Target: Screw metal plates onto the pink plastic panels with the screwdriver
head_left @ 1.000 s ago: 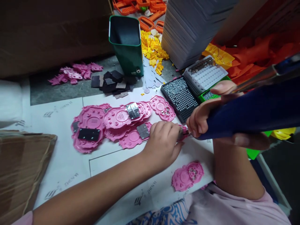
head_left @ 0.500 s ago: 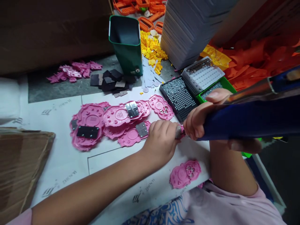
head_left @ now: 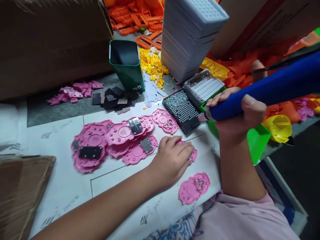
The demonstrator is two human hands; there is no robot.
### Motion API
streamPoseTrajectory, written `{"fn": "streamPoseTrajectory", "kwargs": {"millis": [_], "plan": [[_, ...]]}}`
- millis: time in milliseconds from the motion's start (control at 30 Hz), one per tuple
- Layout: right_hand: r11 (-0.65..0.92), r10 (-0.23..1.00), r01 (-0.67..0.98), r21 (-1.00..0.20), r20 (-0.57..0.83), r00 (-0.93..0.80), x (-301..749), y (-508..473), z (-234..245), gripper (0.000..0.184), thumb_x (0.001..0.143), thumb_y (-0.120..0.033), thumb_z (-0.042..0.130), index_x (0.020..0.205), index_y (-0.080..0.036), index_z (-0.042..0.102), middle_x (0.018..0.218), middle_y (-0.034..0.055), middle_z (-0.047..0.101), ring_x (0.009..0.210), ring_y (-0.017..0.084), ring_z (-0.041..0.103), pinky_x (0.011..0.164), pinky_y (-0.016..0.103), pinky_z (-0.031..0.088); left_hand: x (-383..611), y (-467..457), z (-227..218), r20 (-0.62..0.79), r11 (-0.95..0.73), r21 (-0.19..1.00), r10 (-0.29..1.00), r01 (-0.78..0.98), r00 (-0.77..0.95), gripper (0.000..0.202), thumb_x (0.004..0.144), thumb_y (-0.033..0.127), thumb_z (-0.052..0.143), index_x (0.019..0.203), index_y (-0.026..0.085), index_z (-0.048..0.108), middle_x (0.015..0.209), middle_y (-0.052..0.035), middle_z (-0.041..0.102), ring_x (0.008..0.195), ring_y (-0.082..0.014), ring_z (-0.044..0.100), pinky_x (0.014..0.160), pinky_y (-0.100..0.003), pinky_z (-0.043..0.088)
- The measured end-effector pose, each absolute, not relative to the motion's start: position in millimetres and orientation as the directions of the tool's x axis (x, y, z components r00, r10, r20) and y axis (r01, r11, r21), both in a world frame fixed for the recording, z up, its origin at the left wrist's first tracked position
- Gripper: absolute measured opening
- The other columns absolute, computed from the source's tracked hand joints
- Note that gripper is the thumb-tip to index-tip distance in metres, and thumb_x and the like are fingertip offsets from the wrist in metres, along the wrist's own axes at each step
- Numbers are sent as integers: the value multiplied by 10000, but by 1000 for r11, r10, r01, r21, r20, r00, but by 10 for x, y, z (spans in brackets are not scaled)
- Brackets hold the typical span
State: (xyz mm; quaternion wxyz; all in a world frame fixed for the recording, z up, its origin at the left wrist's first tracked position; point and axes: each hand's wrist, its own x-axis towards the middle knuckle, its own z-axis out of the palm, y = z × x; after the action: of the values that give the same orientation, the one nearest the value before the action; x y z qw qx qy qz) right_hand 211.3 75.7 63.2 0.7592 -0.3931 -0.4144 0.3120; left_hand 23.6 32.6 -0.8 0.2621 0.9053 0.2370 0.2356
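Observation:
My right hand (head_left: 231, 125) is wrapped round a blue electric screwdriver (head_left: 277, 85), held above the table. Its tip end points left, close to the edge of a black screw tray (head_left: 182, 108) with rows of small screws. On the white sheet, my left hand (head_left: 171, 160) has its fingers closed over a pink plastic shell (head_left: 193, 155), mostly hidden under them. Another pink shell with small metal parts (head_left: 194, 188) lies nearer to me. Left of my hand is a pile of pink shells (head_left: 93, 133), some carrying black or metal plates.
Behind are a dark green bin (head_left: 127, 73), black plates (head_left: 112, 98), small pink parts (head_left: 75, 91) and yellow parts (head_left: 152, 66). A tall stack of white trays (head_left: 186, 40) stands at the back. A cardboard flap (head_left: 22, 190) lies at left; a green tray (head_left: 257, 141) sits at right.
My right hand has lifted the screwdriver up and right, away from the shell under my left hand. My left hand has lowered slightly and its fingers have spread a little over the shell.

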Motion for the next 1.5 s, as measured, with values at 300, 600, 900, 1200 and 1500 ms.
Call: {"fn": "streamPoseTrajectory", "kwargs": {"millis": [300,600,900,1200,1500], "plan": [[442,806,-74,-894,360,470,2134,876,497,260,660,-417,672,565,-198,570,617,2,548,499,131,564,509,303,480,226,331,-24,315,-766,596,500,243,807,228,942,229,519,1111,154,652,1052,-96,736,1153,-320,538,1050,-568,341],[476,804,-93,-874,390,450,2108,891,482,208,698,-363,663,593,-194,600,606,-1,569,496,135,586,513,298,499,238,331,-52,378,-807,558,458,197,805,264,922,137,483,1122,146,656,1154,-106,718,1181,-290,559,1074,-525,349],[489,802,-90,-868,407,437,2120,887,490,172,689,-340,662,616,-203,588,610,-4,583,494,140,585,511,300,504,258,270,-6,302,-705,553,666,444,682,436,794,422,654,1053,72,676,1193,-185,652,1131,-404,497,932,-548,384],[526,763,-85,-846,425,486,2100,931,435,211,669,-340,690,597,-161,604,579,5,577,479,144,590,468,276,488,267,239,-8,246,-709,493,669,504,701,397,761,419,686,999,102,686,1283,-184,603,1202,-410,446,1001,-538,313],[518,773,-136,-844,394,498,2115,830,626,117,674,-340,618,656,-225,624,590,-13,575,496,129,576,468,255,489,265,222,-10,249,-668,471,727,576,640,356,756,401,710,957,108,684,1279,-184,600,1192,-404,432,953,-525,325]]}}
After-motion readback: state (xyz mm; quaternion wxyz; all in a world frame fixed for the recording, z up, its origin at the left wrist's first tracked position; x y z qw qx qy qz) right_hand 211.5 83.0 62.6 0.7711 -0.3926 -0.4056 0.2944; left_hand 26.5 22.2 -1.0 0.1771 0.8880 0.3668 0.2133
